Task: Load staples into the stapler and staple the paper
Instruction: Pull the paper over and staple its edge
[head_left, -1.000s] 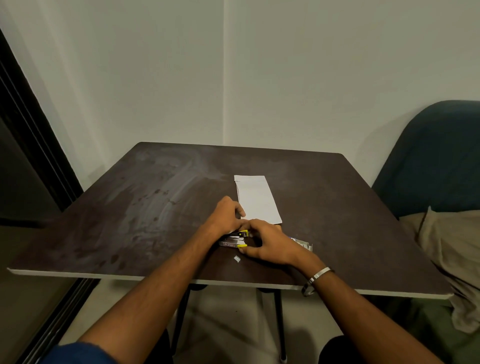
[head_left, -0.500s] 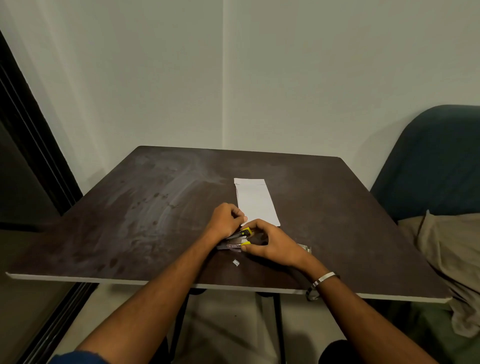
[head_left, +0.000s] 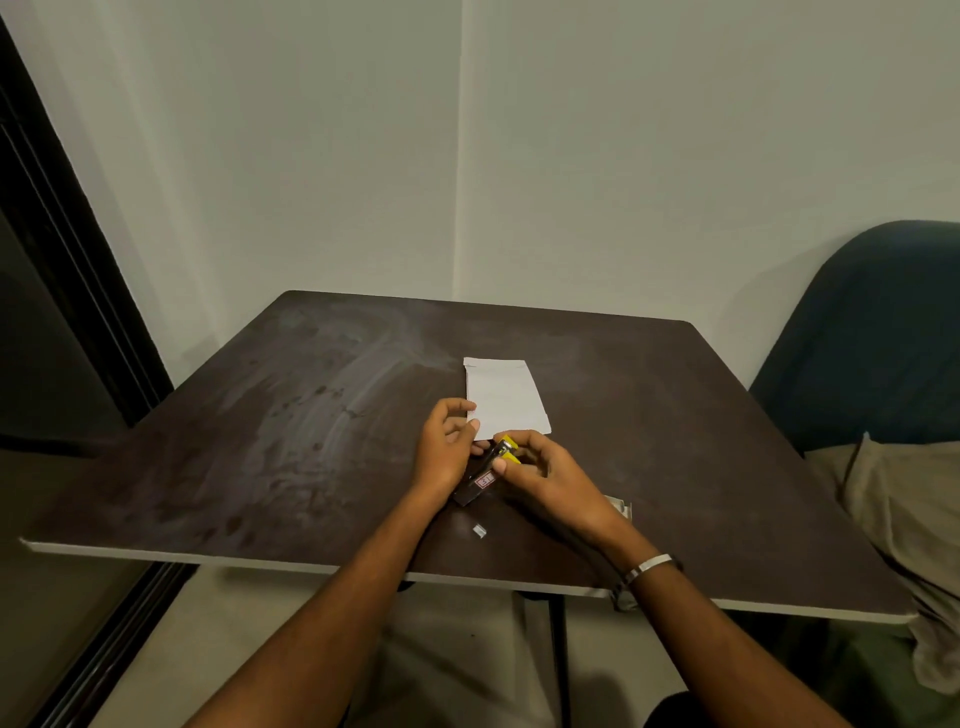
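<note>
A small black and yellow stapler (head_left: 485, 475) lies tilted on the dark table (head_left: 260, 452), its yellow front end toward the folded white paper (head_left: 506, 397). My right hand (head_left: 550, 480) pinches the yellow end. My left hand (head_left: 447, 449) rests on the stapler's left side, fingers curled near the paper's lower left corner. A small strip of staples (head_left: 479, 530) lies loose on the table just in front of the hands. The staple box (head_left: 621, 508) pokes out from behind my right wrist.
The table's near edge (head_left: 311, 564) runs just below my forearms. A dark blue chair (head_left: 872, 332) with a beige cloth (head_left: 904, 519) stands at the right. White walls meet in a corner behind the table, and a dark door frame runs along the left.
The stapler has swung from lying flat and sideways to pointing at the paper. My left hand has moved up to the paper's corner, and my right hand has shifted to the yellow end.
</note>
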